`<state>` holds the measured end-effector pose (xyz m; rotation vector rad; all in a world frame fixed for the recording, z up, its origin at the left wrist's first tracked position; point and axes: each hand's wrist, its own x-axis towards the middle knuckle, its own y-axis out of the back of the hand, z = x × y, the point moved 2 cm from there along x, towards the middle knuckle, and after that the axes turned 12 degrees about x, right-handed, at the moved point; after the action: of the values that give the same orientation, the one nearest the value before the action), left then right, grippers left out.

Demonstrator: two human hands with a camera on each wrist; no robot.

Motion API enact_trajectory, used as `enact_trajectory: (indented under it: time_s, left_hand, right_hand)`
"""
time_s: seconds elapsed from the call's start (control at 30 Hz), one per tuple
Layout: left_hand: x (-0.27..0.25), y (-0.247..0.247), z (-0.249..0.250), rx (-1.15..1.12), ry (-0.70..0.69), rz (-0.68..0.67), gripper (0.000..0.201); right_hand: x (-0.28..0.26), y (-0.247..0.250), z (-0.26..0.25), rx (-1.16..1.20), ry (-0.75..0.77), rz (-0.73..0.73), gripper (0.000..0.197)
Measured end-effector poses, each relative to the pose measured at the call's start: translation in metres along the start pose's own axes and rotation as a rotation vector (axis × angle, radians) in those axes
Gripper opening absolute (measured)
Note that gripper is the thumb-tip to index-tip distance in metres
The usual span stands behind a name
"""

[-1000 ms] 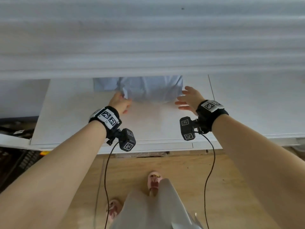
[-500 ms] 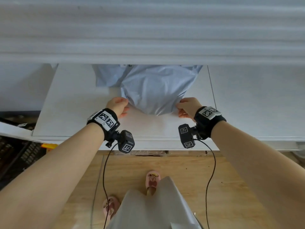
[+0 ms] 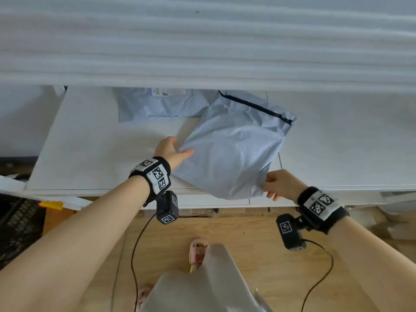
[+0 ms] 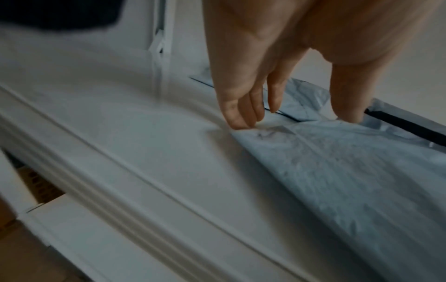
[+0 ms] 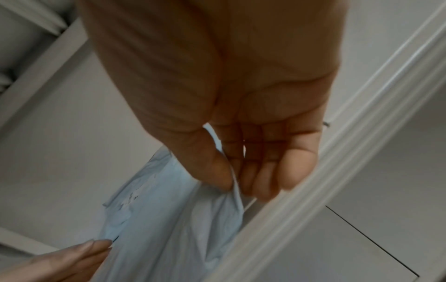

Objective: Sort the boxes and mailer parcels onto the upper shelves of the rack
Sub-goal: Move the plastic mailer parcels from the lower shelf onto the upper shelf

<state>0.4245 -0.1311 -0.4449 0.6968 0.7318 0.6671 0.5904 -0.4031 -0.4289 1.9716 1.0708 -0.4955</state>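
A person stands at a white rack, both hands on a pale blue mailer (image 3: 234,152) that lies crumpled on a white shelf (image 3: 94,140), its near edge hanging just past the shelf's front lip. The left hand (image 3: 172,152) rests at the mailer's left edge with fingers nearly straight; the left wrist view shows the fingertips (image 4: 237,122) touching the shelf right where the plastic begins and the thumb (image 4: 347,106) pressing down on the bag's top, so the hand is spread, not gripping. The right hand (image 3: 280,184) is at the mailer's near right corner, over the shelf's front edge; the right wrist view shows its thumb (image 5: 212,171) and curled fingers (image 5: 263,181) pinching a fold of the blue plastic between them. The bag thus lies between the two hands, stretching away from them toward the back of the shelf, where a dark sealing strip (image 3: 258,106) runs along its far end. A second mailer (image 3: 157,106) of the same colour lies flat behind and to the left, touching the first, with a printed label (image 3: 166,92) partly hidden under the blurred shelf above (image 3: 202,52). Black bands with square markers wrap both wrists. Below, a wooden floor (image 3: 247,233) and a pink slipper (image 3: 198,253) are visible.
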Motion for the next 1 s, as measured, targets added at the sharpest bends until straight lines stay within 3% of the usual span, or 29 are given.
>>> enact_trajectory:
  time_s: [0.1, 0.2, 0.33, 0.47, 0.53, 0.67, 0.8, 1.0]
  left_hand:
    - [0.001, -0.012, 0.02, 0.027, -0.026, -0.08, 0.051]
    - [-0.003, -0.025, 0.028, 0.028, -0.017, -0.227, 0.082]
    - [-0.019, -0.04, 0.024, -0.07, -0.056, -0.332, 0.063]
    - [-0.04, -0.039, 0.016, -0.138, -0.057, -0.355, 0.05]
    - [-0.051, -0.035, 0.006, -0.106, -0.064, -0.36, 0.049]
    - [-0.08, -0.016, -0.019, -0.049, -0.069, -0.324, 0.049]
    - [-0.117, 0.017, -0.037, -0.065, -0.073, -0.258, 0.05]
    - [-0.189, 0.074, -0.056, 0.015, -0.196, -0.172, 0.048]
  right_hand:
    - [-0.002, 0.01, 0.007, 0.068, -0.025, 0.035, 0.013]
    - [0.004, 0.022, 0.007, 0.205, -0.027, 0.176, 0.022]
    - [0.011, 0.031, 0.006, 0.535, -0.072, 0.287, 0.046]
    - [0.005, 0.024, 0.007, 0.813, -0.127, 0.205, 0.016]
    - [-0.005, 0.015, 0.01, 0.81, -0.136, 0.158, 0.014]
    - [-0.036, -0.007, 0.016, 0.748, -0.062, 0.112, 0.03]
    - [-0.086, -0.03, 0.003, 0.719, 0.092, 0.125, 0.025]
    - [-0.183, -0.053, -0.024, 0.622, 0.342, 0.213, 0.019]
